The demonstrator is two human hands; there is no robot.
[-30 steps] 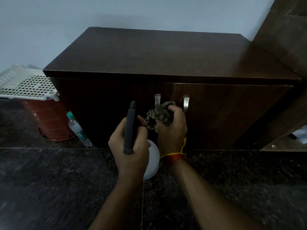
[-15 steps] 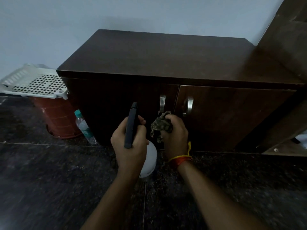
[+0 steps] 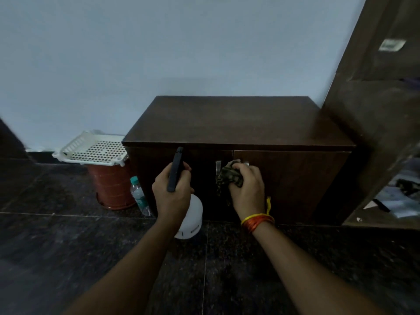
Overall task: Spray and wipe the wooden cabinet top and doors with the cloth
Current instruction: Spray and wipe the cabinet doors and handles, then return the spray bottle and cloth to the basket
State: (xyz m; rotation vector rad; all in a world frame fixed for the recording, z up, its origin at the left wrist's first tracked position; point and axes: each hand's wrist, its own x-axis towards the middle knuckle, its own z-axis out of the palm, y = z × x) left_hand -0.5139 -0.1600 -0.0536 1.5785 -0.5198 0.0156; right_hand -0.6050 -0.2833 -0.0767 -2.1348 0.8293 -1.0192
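Observation:
A low dark wooden cabinet [image 3: 231, 119] stands against the pale wall, its two doors [image 3: 293, 178] shut, with metal handles [image 3: 218, 167] at the centre seam. My left hand [image 3: 172, 194] grips a white spray bottle [image 3: 192, 220] with a black top [image 3: 175, 170], held in front of the left door. My right hand [image 3: 246, 189] is closed on a crumpled dark patterned cloth [image 3: 228, 176] pressed at the handles; the right handle is mostly hidden behind it.
Left of the cabinet, a white perforated tray [image 3: 95, 147] rests on a red-brown bucket [image 3: 111, 187], with a plastic water bottle [image 3: 138, 196] leaning beside it. A tall dark wooden unit [image 3: 372, 123] stands to the right. The floor is dark speckled stone tile [image 3: 56, 246].
The view has pulled back and tilted up, showing more wall. My right hand with the cloth has shifted from between the handles towards the right handle. My left hand keeps hold of the bottle.

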